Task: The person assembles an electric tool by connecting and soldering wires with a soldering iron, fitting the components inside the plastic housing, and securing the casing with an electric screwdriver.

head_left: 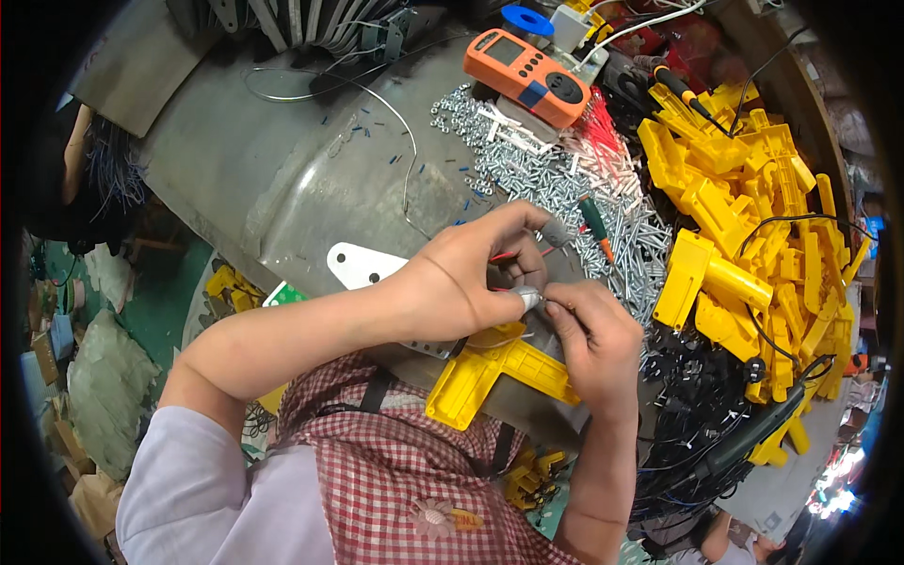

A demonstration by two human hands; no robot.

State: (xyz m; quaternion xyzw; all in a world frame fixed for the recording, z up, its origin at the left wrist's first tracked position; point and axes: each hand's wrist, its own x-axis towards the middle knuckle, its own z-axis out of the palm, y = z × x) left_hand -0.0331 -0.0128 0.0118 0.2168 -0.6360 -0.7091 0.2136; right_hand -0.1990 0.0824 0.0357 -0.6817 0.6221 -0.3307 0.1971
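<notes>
My left hand [476,273] is raised over the bench with its fingers curled. Its thumb and a fingertip wear pale coverings, and thin red pieces show between the fingers. Close against it, my right hand [601,339] pinches at the left thumb tip. What lies between the fingertips is too small to name. Just below both hands is a yellow T-shaped plastic housing [471,381], its ribbed hollow side showing. A white plate with holes [354,264] lies partly hidden behind my left wrist.
Loose screws [537,169] spread across the middle, with a green-and-orange screwdriver [596,229] on them. An orange meter [527,75] stands behind. Yellow housings [744,207] heap up at right, above black cables [687,414]. Thin wire [405,132] curves over the metal bench. Another person [80,160] is at far left.
</notes>
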